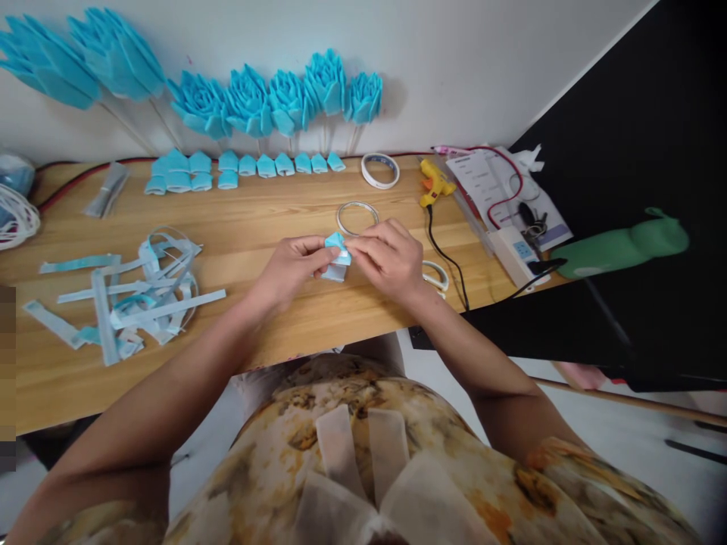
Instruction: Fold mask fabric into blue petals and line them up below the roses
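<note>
Both my hands meet over the middle of the wooden table [255, 318]. A small folded light-blue fabric piece [337, 256] sits between them. My left hand [292, 266] pinches its left side with thumb and fingers. Fingers of my right hand [388, 257] are closed on its right side and top. The piece is just above the tabletop, partly hidden by my fingers.
Blue fabric flowers [273, 98] on sticks lean on the wall. A row of folded blue petals [244, 168] lies below them. Cut strips [122, 299] pile at left. Two tape rolls [380, 169], a yellow glue gun [435, 183], scissors [437, 276], a power strip [514, 253] and papers lie right.
</note>
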Tool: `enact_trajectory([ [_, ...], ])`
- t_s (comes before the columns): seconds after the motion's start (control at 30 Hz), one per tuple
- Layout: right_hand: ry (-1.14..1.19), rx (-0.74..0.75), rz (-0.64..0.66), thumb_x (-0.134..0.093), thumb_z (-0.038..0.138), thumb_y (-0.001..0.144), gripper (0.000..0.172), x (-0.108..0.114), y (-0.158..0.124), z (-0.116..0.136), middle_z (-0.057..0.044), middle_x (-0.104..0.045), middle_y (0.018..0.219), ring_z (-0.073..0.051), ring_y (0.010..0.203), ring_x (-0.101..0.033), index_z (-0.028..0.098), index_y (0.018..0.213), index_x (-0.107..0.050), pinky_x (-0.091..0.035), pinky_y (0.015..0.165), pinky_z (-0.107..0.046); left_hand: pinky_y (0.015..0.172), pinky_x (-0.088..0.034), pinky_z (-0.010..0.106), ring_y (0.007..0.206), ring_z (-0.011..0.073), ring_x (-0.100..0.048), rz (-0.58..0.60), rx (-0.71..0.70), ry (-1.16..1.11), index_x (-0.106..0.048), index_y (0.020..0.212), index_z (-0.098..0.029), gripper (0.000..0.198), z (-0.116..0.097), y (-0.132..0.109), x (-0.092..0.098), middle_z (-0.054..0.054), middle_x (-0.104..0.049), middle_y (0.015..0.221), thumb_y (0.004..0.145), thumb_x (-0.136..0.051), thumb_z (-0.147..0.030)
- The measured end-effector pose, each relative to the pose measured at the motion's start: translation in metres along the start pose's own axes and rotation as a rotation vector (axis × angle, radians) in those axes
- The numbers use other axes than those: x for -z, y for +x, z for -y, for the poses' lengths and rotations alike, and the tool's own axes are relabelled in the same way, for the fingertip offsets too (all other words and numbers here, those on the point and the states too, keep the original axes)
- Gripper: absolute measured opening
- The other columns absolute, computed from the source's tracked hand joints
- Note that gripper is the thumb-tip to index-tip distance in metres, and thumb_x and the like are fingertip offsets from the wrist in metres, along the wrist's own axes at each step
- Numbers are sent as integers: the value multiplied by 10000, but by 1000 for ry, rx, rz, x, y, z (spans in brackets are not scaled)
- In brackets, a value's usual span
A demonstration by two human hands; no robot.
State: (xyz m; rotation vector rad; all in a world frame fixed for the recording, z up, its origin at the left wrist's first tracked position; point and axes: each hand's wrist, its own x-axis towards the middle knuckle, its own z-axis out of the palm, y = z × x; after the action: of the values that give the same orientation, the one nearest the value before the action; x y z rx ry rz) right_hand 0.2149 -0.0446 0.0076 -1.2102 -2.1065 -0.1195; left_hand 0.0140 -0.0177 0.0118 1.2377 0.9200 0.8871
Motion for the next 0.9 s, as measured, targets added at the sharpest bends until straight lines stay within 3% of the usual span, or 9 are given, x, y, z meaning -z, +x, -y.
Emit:
enact_trajectory([
  [0.13, 38, -26, 115, -500, 341, 1056, 293, 5, 6, 1, -61, -716, 968, -222, 924, -635, 277, 1025, -784, -517, 812, -388, 537, -358, 262, 539, 104, -441, 9, 32, -7, -670, 589, -202, 264, -1, -1, 0, -19, -545, 557, 728, -793, -390],
  [0.27, 77, 46, 211, -477, 295, 1042, 302, 13, 13, 2, -65, -716, 1012, -228, 951, -634, 279, 1104, -772, -523, 836, -406, 537, -359, 264, 541, 105, -447, -15, 41, -26, -687, 616, -202, 241, 1, 1, 2, -14, -557, 575, 730, -797, -383],
  [0.37, 117, 53, 233, -476, 291, 1029, 320, 20, 17, 3, -62, -722, 1072, -236, 1010, -642, 289, 1177, -760, -529, 892, -431, 539, -363, 263, 544, 105, -445, -35, 19, -36, -670, 599, -201, 250, 2, 3, 3, -12, -552, 577, 735, -794, -372],
  [0.5, 334, -196, 129, -451, 355, 1060, 339, 20, 17, -1, -57, -729, 1093, -213, 1025, -668, 267, 1249, -719, -556, 915, -407, 536, -334, 259, 542, 101, -429, -33, -33, -2, -654, 597, -198, 261, 0, 3, 3, -17, -527, 570, 751, -781, -365],
  [0.6, 570, -395, 161, -469, 430, 1057, 378, 13, 14, -4, -50, -719, 1080, -189, 967, -677, 274, 1362, -629, -588, 816, -352, 535, -324, 256, 546, 100, -426, -32, -57, 26, -665, 617, -200, 241, -1, 2, 2, -20, -536, 582, 759, -778, -359],
  [0.73, 744, -417, 246, -582, 468, 993, 433, 0, 10, -4, -34, -682, 1010, -166, 895, -656, 258, 1370, -601, -585, 768, -325, 554, -358, 256, 558, 102, -444, -11, -61, 48, -670, 652, -201, 214, -4, 1, 0, -24, -575, 613, 775, -781, -336],
  [0.9, 757, -470, 144, -687, 410, 922, 427, -9, 10, 4, -20, -667, 969, -149, 841, -628, 241, 1311, -633, -535, 704, -280, 558, -345, 257, 559, 97, -434, 2, -102, 95, -654, 667, -191, 192, -6, 1, 0, -27, -578, 629, 809, -747, -282],
])
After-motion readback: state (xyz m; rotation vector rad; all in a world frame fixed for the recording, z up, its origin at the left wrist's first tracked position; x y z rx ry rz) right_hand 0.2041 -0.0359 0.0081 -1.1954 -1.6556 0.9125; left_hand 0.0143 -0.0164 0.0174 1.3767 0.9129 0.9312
